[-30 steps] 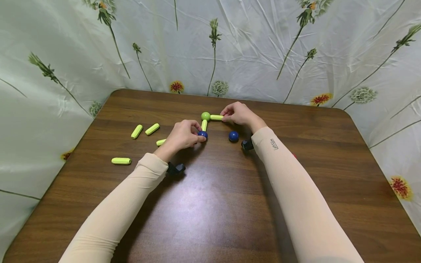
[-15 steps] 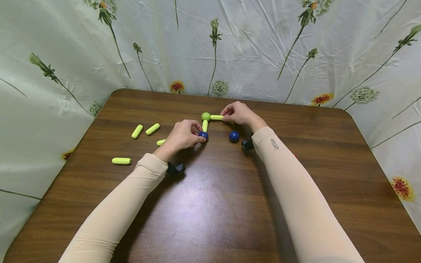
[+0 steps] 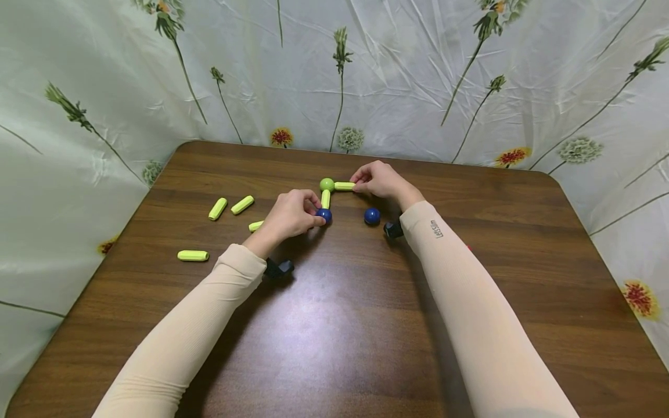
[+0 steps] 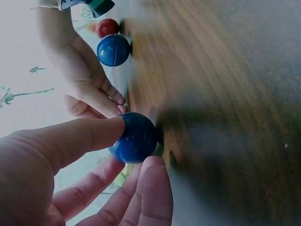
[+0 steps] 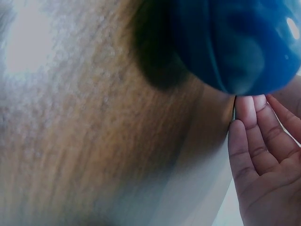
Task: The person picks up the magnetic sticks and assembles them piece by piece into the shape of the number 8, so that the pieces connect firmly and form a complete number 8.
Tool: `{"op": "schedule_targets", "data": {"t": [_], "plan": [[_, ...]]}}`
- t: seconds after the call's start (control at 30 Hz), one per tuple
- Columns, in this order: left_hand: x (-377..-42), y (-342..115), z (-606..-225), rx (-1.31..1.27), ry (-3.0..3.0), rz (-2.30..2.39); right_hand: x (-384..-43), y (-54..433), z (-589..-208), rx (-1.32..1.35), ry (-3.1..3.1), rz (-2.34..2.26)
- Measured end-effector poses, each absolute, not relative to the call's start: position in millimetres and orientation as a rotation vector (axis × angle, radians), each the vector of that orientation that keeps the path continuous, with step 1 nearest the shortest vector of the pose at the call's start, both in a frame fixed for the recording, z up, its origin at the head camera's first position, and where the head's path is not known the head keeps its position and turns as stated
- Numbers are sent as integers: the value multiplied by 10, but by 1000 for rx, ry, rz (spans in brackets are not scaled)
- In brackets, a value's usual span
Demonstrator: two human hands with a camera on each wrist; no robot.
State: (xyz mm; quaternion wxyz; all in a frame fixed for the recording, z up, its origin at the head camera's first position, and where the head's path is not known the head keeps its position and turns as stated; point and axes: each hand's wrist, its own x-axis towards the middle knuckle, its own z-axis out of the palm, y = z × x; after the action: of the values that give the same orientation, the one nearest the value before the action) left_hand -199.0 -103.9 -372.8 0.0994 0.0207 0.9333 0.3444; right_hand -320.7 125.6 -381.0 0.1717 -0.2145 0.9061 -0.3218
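In the head view my left hand (image 3: 295, 213) pinches a blue ball (image 3: 324, 216) between thumb and fingers. From that ball a yellow-green stick (image 3: 326, 199) runs back to a light green ball (image 3: 327, 185). A second yellow-green stick (image 3: 343, 186) reaches right from the green ball, forming a corner. My right hand (image 3: 380, 179) pinches its right end with the fingertips. The left wrist view shows thumb and fingers on the held blue ball (image 4: 135, 138). A loose blue ball (image 3: 372, 216) sits just in front of my right hand and looms large in the right wrist view.
Several loose yellow-green sticks lie at left, including one (image 3: 193, 255) nearest me and one (image 3: 256, 226) partly behind my left hand. A red ball (image 4: 107, 28) appears beyond the loose blue one. Floral fabric (image 3: 292, 75) hangs behind the brown table (image 3: 334, 325).
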Motion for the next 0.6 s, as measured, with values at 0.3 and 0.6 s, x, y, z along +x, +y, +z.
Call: {"op": "schedule_targets", "data": {"t": [0.3,0.6], "plan": [[-1997,-1045,-3690,54,2726,1094,-3197,1255,-3799,-602,2564,-917],[-2159,-1046,-3619,61,2729,1103,-3215,1262,-3818,-601,2569,-919]]}}
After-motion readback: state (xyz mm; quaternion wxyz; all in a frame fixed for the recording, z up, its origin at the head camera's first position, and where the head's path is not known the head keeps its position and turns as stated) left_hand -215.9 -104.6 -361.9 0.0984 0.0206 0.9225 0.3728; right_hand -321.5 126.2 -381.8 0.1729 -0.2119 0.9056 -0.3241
